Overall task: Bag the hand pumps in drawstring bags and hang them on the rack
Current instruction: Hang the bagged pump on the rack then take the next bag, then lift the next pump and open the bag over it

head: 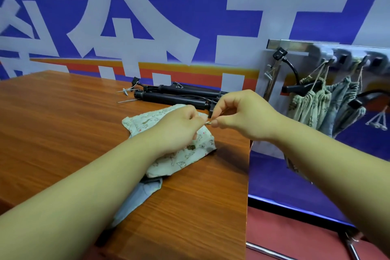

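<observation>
Pinching the drawstring (pixel 207 123) between left grip (pixel 179 126) and right grip (pixel 242 116), just over the printed bag (pixel 183 158) on the table (pixel 63 112). Behind, two black hand pumps (pixel 173 98) side by side. Far right, filled bags (pixel 310 107) hanging on the rack (pixel 295 45).

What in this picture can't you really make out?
Head view, the only one:
- Drawstring, pinched between the left hand and right hand: too small and covered by fingertips, so knotted or loose is unclear.
- Grey cloth: mostly under the left forearm and the printed bag.
- Hand pumps: one end hidden behind the right hand.
- Rack: blurred and cut off by the right edge, so the hanging bags can't be counted.
</observation>
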A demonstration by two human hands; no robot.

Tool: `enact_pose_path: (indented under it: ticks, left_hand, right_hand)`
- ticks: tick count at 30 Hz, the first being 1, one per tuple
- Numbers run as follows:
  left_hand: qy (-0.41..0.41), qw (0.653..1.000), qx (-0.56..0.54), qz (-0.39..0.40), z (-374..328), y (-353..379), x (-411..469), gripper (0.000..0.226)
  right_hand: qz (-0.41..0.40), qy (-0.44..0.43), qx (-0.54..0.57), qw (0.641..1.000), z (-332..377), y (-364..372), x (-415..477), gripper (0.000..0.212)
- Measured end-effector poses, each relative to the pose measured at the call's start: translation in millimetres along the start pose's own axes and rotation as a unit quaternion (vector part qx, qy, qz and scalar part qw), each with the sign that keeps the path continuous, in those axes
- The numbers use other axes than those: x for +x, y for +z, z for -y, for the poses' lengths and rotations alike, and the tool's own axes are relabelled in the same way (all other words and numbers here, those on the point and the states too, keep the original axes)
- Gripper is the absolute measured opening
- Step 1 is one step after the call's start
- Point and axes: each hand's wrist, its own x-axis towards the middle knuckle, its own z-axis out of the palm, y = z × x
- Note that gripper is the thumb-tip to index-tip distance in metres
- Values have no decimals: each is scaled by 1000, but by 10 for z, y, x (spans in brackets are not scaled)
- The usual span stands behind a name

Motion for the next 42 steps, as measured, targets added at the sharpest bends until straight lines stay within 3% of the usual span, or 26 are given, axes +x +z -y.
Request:
enact_pose_path:
  ticks: [3, 6, 10, 17, 19, 22, 26, 30, 36, 42]
  left_hand:
    - [16, 999, -40, 30, -26, 19, 80, 37]
    - [-5, 995, -101, -13, -57, 20, 186, 37]
    - [-52, 988, -124, -71, 2, -30, 450, 30]
    - [-85, 958, -253, -103, 208, -56, 839, 22]
    - [-101, 942, -301, -111, 332, -39, 888, 15]
    - [-137, 899, -397, -125, 560, -34, 970, 21]
    - [-155, 859, -472, -124, 698, -71, 1074, 15]
    - [-163, 844, -492, -136, 736, -73, 1134, 15]
    - [-168, 851, -477, -140, 778, -60, 1147, 17]
    - [-182, 852, -472, -132, 777, -75, 1134, 19]
  right_hand:
    - [-8, 6, 29, 1000, -31, -25, 28, 11]
    - [-26, 23, 31, 999, -115, -43, 96, 12]
    - [-71, 67, -37, 995, -384, -70, 291, 10]
    - [-58, 127, -136, 981, -838, -12, 803, 11]
    - [-46, 123, -158, 979, -903, 35, 974, 17]
    - [-25, 110, -205, 972, -1008, 101, 1283, 33]
    - [59, 144, -250, 956, -1147, 244, 1663, 63]
    - [111, 171, -277, 939, -1273, 374, 1816, 64]
    - [141, 185, -303, 924, -1226, 439, 1896, 72]
    - [179, 195, -335, 904, -1115, 405, 1887, 62]
